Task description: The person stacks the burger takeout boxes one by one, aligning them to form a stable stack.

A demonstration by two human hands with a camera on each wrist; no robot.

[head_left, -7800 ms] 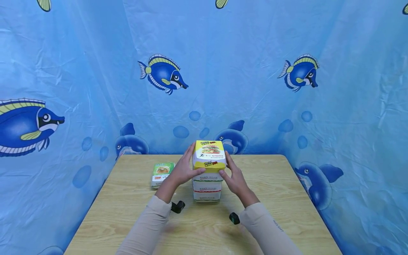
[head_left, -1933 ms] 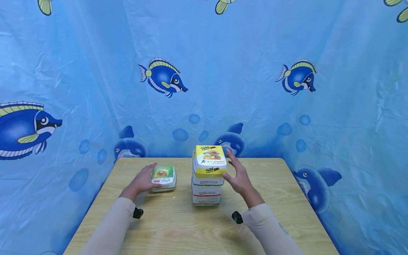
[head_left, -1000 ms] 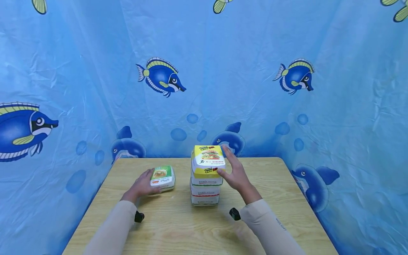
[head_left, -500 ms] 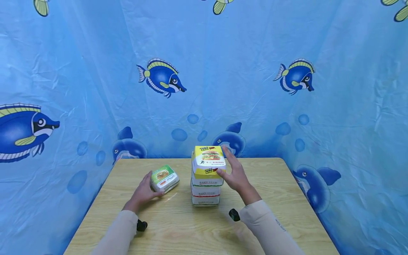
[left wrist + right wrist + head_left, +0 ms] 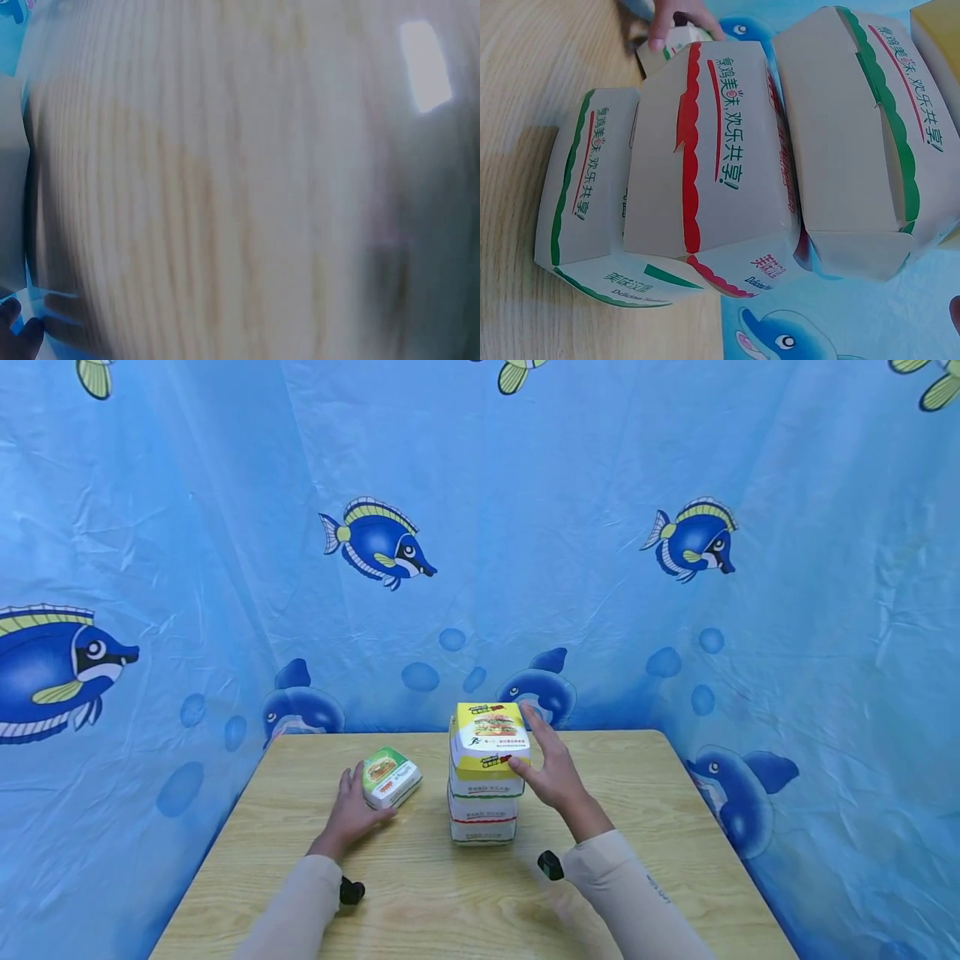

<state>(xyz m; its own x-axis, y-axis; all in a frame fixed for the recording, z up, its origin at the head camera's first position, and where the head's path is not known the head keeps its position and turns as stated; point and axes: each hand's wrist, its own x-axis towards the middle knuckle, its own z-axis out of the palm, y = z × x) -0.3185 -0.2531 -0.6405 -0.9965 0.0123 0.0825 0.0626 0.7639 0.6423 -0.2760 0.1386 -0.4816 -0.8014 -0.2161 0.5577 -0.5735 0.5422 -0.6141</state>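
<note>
My left hand (image 5: 352, 806) holds a green-and-white burger box (image 5: 390, 778), fingers along its left side and thumb at the front. The box is turned at an angle. In the right wrist view the left hand (image 5: 681, 15) spans this same box (image 5: 671, 43). At mid table, a yellow-and-white burger box (image 5: 491, 739) tops a stack of three white boxes, the middle one red-edged (image 5: 705, 150), the others green-edged. Beside the yellow box's right side, my right hand (image 5: 558, 772) spreads thumb and fingers, overlapping its right corners in the head view.
The wooden table (image 5: 420, 902) has its far edge right at a blue curtain (image 5: 480, 568) printed with fish and dolphins. The curtain hangs along both sides too. A strip of bare wood lies between the stack and the green box. The lower boxes are slightly offset.
My left hand moved from the stack to the green box, took hold of it, turned it and shifted it slightly right. My right hand stayed by the yellow box; the stack stands as before.
</note>
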